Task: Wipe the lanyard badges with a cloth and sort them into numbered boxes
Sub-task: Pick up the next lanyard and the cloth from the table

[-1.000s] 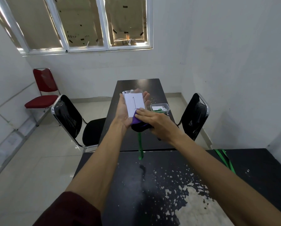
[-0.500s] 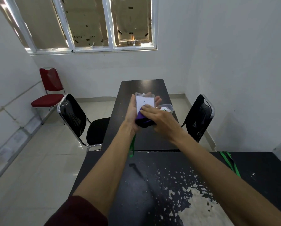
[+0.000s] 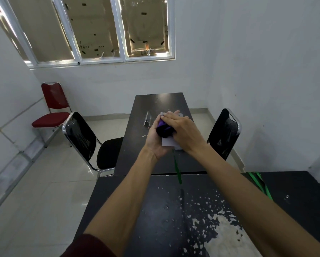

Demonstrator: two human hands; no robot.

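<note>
My left hand (image 3: 154, 143) holds a lanyard badge (image 3: 169, 142) from underneath, above the far black table. Only the white lower end of the card shows. My right hand (image 3: 183, 131) lies over the badge's upper part and presses a bunched purple cloth (image 3: 163, 128) onto it, fingers stretched toward the top edge. The badge's green lanyard (image 3: 177, 170) hangs down past the gap between the tables. A clear plastic piece (image 3: 148, 118) stands on the far table (image 3: 155, 102), left of my hands. I cannot make out any numbered box.
More green lanyards (image 3: 260, 185) lie on the near black table (image 3: 155, 210), whose top is chipped white. Black chairs stand on the left (image 3: 81, 138) and on the right (image 3: 227, 132) of the far table. A red chair (image 3: 52, 108) stands by the left wall.
My right hand slid the cloth from the badge's lower end up over its top, covering the printed number. The lanyard swung, and the clear box beside my hands went out of sight.
</note>
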